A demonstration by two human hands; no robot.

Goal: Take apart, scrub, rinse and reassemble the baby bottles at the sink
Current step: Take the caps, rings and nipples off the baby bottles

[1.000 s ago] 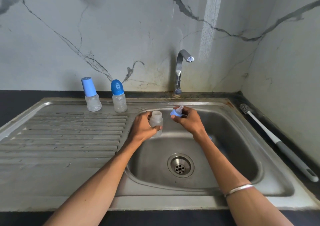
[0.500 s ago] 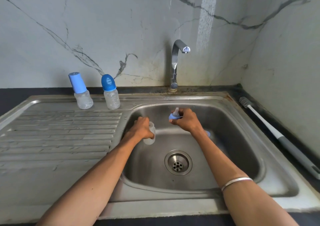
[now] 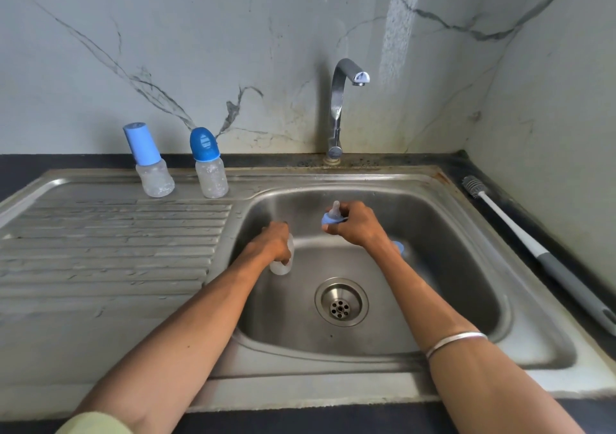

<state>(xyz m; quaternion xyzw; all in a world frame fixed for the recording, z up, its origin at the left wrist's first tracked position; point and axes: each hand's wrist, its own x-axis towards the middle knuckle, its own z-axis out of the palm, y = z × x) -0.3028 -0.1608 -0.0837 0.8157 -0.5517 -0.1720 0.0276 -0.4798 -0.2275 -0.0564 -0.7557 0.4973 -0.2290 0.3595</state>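
- left hand (image 3: 275, 245) is down inside the sink basin (image 3: 460, 267), fingers curled round the clear bottle body (image 3: 283, 265), which has no top on it and sits low against the left wall of the basin
- right hand (image 3: 358, 225) is further back over the basin, pinching the blue collar with its teat (image 3: 333, 215), teat tip pointing up
- the two hands are apart, each with its own piece, so this bottle is already in two parts
- there's a bit of something blue (image 3: 398, 247) peeking out just behind the right wrist, can't tell what it is
- two more bottles stand upright on the back edge of the drainboard (image 3: 110, 250), side by side: a light-blue capped bottle (image 3: 149, 162) and a darker round-capped bottle (image 3: 208, 163), both still capped
- bottle brush (image 3: 533, 243) lies on the dark counter right of the sink, bristle end toward the wall
- tap (image 3: 340, 107) sits behind the basin, no water visible
- drain (image 3: 341, 302) is in the middle of the basin floor, between the forearms
- silver bangle (image 3: 455, 342) on the right forearm
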